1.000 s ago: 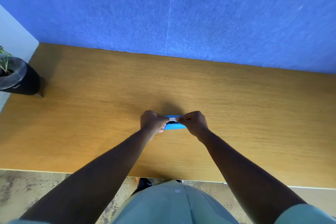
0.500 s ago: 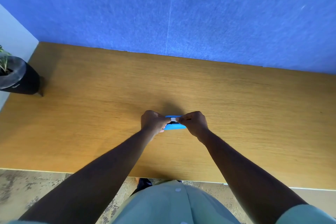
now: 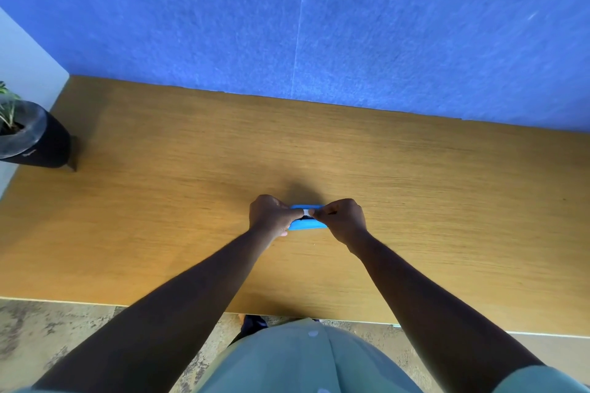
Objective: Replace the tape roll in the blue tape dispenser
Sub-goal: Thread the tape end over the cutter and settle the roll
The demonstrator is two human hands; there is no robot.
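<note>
The blue tape dispenser [image 3: 309,225] lies on the wooden desk [image 3: 191,188] in the middle, mostly covered by both hands. My left hand [image 3: 271,215] grips its left end with the thumb across the top. My right hand [image 3: 343,220] grips the right end, its fingertips pinched at a small white piece [image 3: 306,211] on top of the dispenser. A dark slot shows just below that white piece. The tape roll itself is hidden.
A dark plant pot [image 3: 30,140] with a green plant stands at the desk's far left edge. A blue felt partition [image 3: 319,25] rises behind the desk. The desk's near edge runs just in front of my body.
Hardly anything has moved; both hands stay closed on the dispenser, with the fingertips shifting only slightly at the white piece.
</note>
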